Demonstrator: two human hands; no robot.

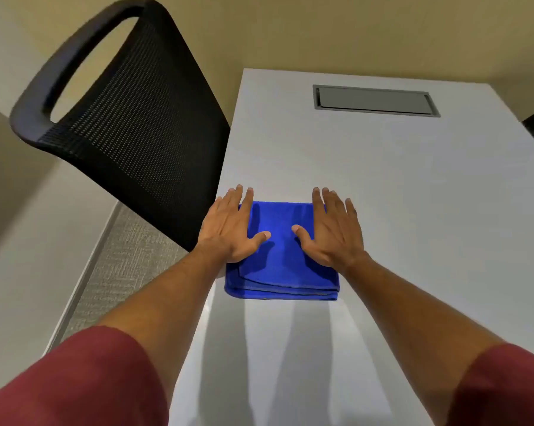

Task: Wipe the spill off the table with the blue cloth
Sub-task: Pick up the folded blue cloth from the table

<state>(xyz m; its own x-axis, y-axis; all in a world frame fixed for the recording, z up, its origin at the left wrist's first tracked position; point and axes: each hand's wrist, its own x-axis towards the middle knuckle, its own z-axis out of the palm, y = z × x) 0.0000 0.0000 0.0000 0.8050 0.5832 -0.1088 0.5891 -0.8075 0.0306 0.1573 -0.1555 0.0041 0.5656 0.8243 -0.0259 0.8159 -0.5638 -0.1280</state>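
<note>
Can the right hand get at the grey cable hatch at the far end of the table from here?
Probably yes. The right hand lies flat on the blue cloth, and only bare table shows between it and the hatch. Whether the arm stretches that far cannot be told.

White table, folded blue cloth near its left edge
</note>
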